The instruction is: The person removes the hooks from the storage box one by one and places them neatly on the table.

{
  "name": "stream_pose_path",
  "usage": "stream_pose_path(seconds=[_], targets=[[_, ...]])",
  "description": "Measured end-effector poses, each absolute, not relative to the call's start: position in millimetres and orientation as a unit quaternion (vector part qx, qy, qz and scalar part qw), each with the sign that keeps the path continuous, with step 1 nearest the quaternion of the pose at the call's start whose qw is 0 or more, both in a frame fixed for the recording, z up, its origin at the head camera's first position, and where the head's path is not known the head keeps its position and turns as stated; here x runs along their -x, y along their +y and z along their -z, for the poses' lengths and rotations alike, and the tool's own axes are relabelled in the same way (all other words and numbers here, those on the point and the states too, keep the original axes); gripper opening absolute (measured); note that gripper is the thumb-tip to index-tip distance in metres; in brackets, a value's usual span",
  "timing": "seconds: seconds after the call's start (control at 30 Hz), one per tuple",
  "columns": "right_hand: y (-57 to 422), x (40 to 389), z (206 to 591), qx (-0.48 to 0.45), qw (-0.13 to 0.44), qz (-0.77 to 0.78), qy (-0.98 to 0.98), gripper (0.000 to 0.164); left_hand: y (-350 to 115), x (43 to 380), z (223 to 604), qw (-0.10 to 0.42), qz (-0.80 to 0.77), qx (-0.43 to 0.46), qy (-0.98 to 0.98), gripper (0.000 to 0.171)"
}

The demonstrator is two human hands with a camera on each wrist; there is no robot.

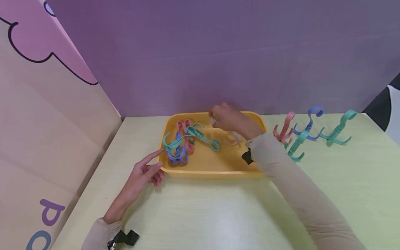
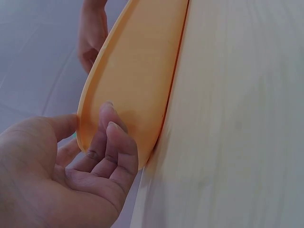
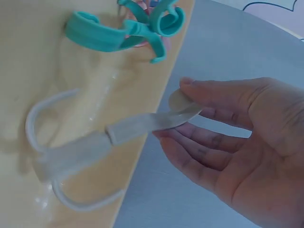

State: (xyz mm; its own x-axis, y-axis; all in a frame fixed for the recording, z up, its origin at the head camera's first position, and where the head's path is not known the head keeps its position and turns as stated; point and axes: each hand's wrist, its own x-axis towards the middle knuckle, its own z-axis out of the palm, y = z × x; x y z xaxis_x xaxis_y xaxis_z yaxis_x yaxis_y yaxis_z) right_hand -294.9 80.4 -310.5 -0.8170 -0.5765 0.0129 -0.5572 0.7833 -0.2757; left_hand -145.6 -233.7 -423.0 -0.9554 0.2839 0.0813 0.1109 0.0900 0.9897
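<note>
My right hand (image 1: 226, 118) pinches the curved top of a whitish multi-hook hanger (image 3: 128, 130) between thumb and fingers. The hanger's lower prongs hang over the yellow tray (image 1: 218, 172); in the head view the hand partly covers it. My left hand (image 2: 90, 166) holds the tray's near left corner, its thumb and index finger at the rim and the other fingers curled by the outer wall. Inside the tray's left part lie green hangers (image 1: 203, 136), a blue hanger (image 1: 178, 158) and pink hangers (image 1: 187, 126), tangled together.
Right of the tray several hangers stand on the table (image 1: 203, 211): a red hanger (image 1: 285, 128), a blue hanger (image 1: 308, 126) and green hangers (image 1: 335, 133). A purple panel (image 1: 218, 62) rises behind the table, and a printed panel (image 1: 56, 121) borders it on the left.
</note>
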Motion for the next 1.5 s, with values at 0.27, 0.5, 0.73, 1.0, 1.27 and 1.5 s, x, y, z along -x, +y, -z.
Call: stream_pose_path(seconds=[0.27, 0.5, 0.73, 1.0, 1.27, 1.5], targets=[[85, 282, 296, 0.285, 0.041, 0.167, 0.943, 0.042, -235, 148, 423, 0.065, -0.661, -0.136, 0.735, 0.049], [90, 266, 282, 0.303, 0.02, 0.179, 0.936, 0.039, -238, 150, 425, 0.065, -0.661, -0.136, 0.735, 0.049], [99, 250, 270, 0.333, -0.041, 0.189, 0.923, 0.028, -238, 150, 425, 0.068, -0.664, -0.135, 0.732, 0.049], [112, 233, 266, 0.37, -0.111, 0.224, 0.895, 0.023, -238, 153, 425, 0.071, -0.663, -0.136, 0.733, 0.049], [124, 212, 266, 0.387, -0.134, 0.276, 0.87, 0.032, -240, 153, 425, 0.071, -0.664, -0.137, 0.732, 0.049], [138, 193, 263, 0.362, -0.178, 0.3, 0.864, 0.038, -242, 152, 426, 0.069, -0.663, -0.139, 0.732, 0.049]])
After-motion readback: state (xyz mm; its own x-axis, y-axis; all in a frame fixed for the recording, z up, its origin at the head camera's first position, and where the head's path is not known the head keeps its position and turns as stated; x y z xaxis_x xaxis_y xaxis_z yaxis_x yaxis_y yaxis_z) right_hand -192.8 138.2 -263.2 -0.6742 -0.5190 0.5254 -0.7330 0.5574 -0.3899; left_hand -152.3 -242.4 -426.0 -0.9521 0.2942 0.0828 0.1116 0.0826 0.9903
